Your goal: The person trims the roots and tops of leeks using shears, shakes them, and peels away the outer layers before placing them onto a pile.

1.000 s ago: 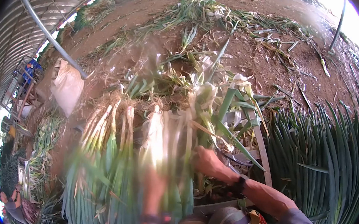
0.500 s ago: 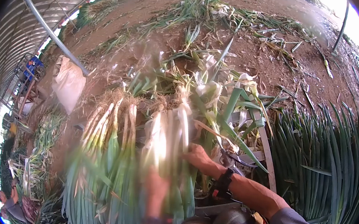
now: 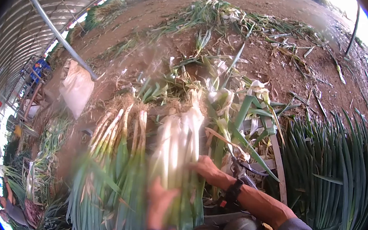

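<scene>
White-stemmed green onions (image 3: 175,145) lie in a bunch at the centre, roots away from me and green leaves toward me. My left hand (image 3: 162,198), blurred, rests over the lower part of their stems; its fingers are too smeared to read. My right hand (image 3: 205,167) is at the bunch's right side, fingers curled against the outer stem, a dark band on its wrist. Beside them on the left lie thinner onions (image 3: 114,139) with brownish roots and yellowish stems.
Peeled leaves and husks (image 3: 249,108) lie beyond and right of the bunch. A large pile of green onions (image 3: 325,175) stands at the right. At left are a pale sack (image 3: 77,86), a metal pole (image 3: 58,34) and a person in blue (image 3: 40,69). Another person's arm (image 3: 9,193) shows at lower left.
The view has shifted slightly, moving the scene a little to the right. The white stems lie closer together between my hands, and my right hand has stayed at their right side.
</scene>
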### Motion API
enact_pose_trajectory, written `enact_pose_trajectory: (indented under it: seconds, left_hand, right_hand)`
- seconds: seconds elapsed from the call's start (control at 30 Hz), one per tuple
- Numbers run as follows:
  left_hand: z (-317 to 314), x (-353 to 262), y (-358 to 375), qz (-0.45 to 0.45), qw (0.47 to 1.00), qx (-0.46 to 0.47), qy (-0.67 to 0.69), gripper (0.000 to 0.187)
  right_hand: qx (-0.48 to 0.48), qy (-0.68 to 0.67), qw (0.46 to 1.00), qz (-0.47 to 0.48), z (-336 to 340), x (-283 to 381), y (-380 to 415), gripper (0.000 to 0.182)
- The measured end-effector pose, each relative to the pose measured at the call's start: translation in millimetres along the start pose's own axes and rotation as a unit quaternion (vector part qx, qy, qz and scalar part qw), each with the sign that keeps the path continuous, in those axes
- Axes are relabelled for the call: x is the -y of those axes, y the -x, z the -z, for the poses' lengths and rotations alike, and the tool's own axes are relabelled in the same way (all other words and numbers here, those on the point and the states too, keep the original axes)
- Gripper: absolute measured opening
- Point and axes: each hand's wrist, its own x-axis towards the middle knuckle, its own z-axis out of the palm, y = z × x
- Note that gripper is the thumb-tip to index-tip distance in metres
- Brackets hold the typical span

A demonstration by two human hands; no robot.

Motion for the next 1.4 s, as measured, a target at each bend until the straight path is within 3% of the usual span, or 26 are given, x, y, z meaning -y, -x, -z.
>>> enact_pose_trajectory:
  seconds: [0.1, 0.3, 0.43, 0.6, 0.77, 0.87, 1.07, 1.17, 1.27, 1.33, 1.37, 1.4]
  left_hand:
    - [-4, 31, -4, -0.032, 0.999, -0.02, 0.015, 0.05]
    - [3, 31, -2, -0.012, 0.997, -0.007, 0.076, 0.047]
    - [7, 32, -2, -0.023, 0.997, 0.01, 0.069, 0.047]
    - [13, 24, 2, -0.012, 0.992, 0.04, 0.122, 0.047]
    - [11, 22, 4, -0.027, 0.993, 0.048, 0.102, 0.043]
    - [15, -15, 17, -0.017, 0.972, 0.071, 0.223, 0.043]
    - [13, 6, 8, -0.005, 0.98, 0.059, 0.19, 0.046]
    - [14, -19, 19, -0.026, 0.974, 0.104, 0.2, 0.057]
    - [12, -40, 24, -0.047, 0.983, 0.136, 0.115, 0.074]
    - [-2, -47, 23, -0.107, 0.986, 0.126, 0.037, 0.084]
    - [-10, -50, 23, -0.136, 0.983, 0.121, -0.001, 0.089]
    - [-14, -61, 30, -0.139, 0.983, 0.118, 0.007, 0.076]
  right_hand:
    - [-0.043, -0.126, 0.986, -0.096, -10, 16, -4, 0.044]
    - [-0.029, -0.154, 0.98, -0.127, -3, 48, 4, 0.044]
    - [-0.017, -0.146, 0.983, -0.112, -1, 55, 9, 0.041]
    - [0.018, -0.108, 0.994, -0.025, 4, 51, 18, 0.043]
    - [0.025, -0.159, 0.984, -0.072, 5, 65, 24, 0.05]
    - [0.038, -0.166, 0.982, -0.078, 7, 74, 24, 0.051]
    - [0.033, -0.154, 0.986, -0.054, 6, 76, 24, 0.05]
    - [0.042, -0.164, 0.983, -0.068, 10, 92, 29, 0.047]
    - [0.07, -0.212, 0.973, -0.055, 8, 80, 23, 0.046]
    - [0.09, -0.198, 0.974, -0.054, -1, 70, 17, 0.046]
    - [0.094, -0.207, 0.972, -0.056, -2, 89, 18, 0.054]
    - [0.099, -0.215, 0.97, -0.059, -3, 109, 20, 0.063]
